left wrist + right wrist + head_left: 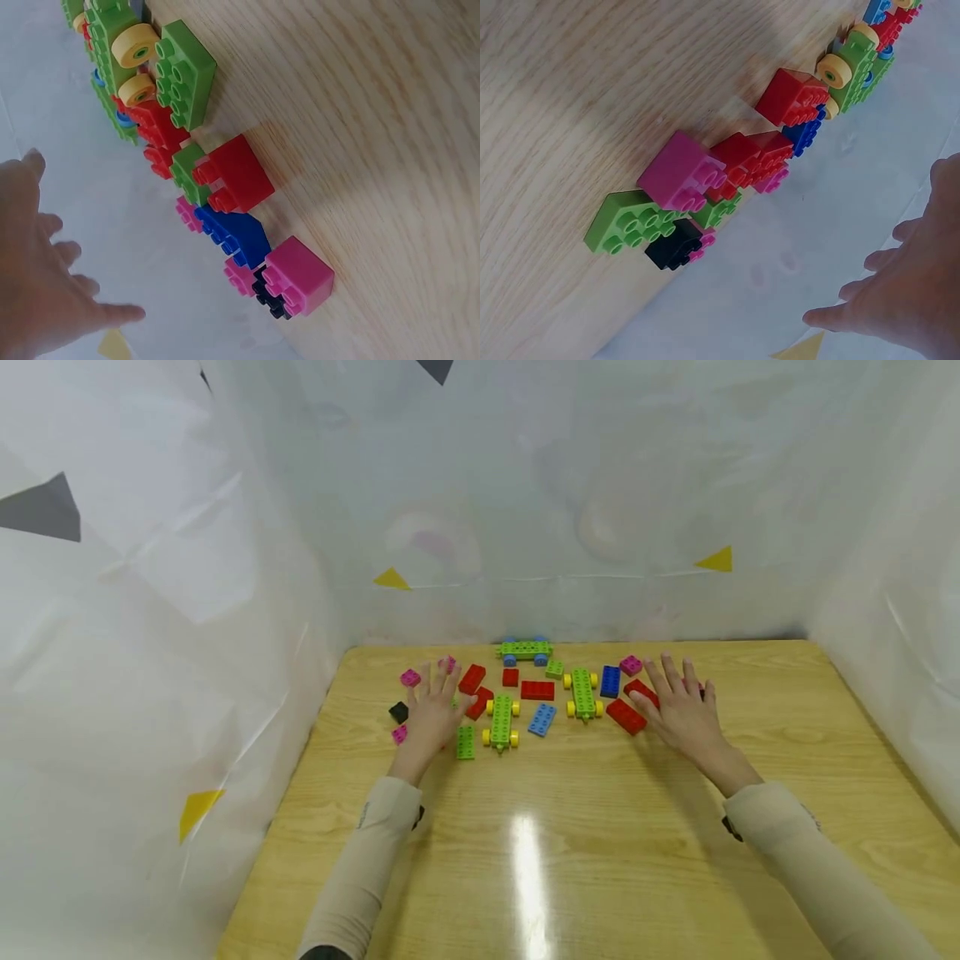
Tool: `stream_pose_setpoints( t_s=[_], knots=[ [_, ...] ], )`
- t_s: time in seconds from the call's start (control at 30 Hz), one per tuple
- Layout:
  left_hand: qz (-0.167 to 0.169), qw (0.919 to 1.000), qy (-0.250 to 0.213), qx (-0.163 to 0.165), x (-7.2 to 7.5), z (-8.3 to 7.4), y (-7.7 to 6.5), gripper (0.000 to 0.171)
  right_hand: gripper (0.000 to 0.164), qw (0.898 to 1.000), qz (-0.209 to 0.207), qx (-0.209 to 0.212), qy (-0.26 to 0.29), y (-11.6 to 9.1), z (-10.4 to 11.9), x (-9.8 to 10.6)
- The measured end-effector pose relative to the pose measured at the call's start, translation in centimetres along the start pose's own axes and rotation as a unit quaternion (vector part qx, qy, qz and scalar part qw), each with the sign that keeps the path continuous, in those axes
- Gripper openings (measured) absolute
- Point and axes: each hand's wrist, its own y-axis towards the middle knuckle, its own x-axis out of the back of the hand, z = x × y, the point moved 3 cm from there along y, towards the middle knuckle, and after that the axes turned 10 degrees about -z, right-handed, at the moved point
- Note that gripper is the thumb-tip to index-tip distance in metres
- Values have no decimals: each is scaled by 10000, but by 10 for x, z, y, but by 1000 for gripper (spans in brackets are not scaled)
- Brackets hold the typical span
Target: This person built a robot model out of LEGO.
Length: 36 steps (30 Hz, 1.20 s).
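Note:
Both hands are spread above loose toy building bricks and grip nothing. The left hand is over the left end of the group, near a black brick, a pink brick and a green brick. In the left wrist view, its fingers stay apart from the red brick and blue brick. On the right side, the right hand hovers by red bricks, partly covering others. Its wrist view shows a magenta brick and a black brick away from the fingers.
Two green wheeled bases with yellow wheels stand mid-group; another, blue-wheeled green base is at the table's back edge. Between them lie a red brick and a light blue brick. White sheeting encloses the wooden table.

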Motion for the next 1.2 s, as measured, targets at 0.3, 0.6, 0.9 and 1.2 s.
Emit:
stream_pose_setpoints(
  t_s=[0.3, 0.6, 0.9, 1.2],
  knots=[
    [1067, 9860, -961, -846, -12, -13, 5, 93, 69, 10000, 38, -34, 82, 2, 0, -1],
    [1525, 9742, -1384, -923, -27, -12, 9, 95, 66, 9996, 226, 88, 155, -2, 5, -6],
    [1920, 9688, -1439, -617, -37, -18, 10, 99, 66, 9986, 470, 183, 129, -9, 9, -18],
    [2040, 9701, -724, -1098, -39, -27, 6, 94, 65, 9976, 587, 220, 291, -11, 23, -27]
  ],
)
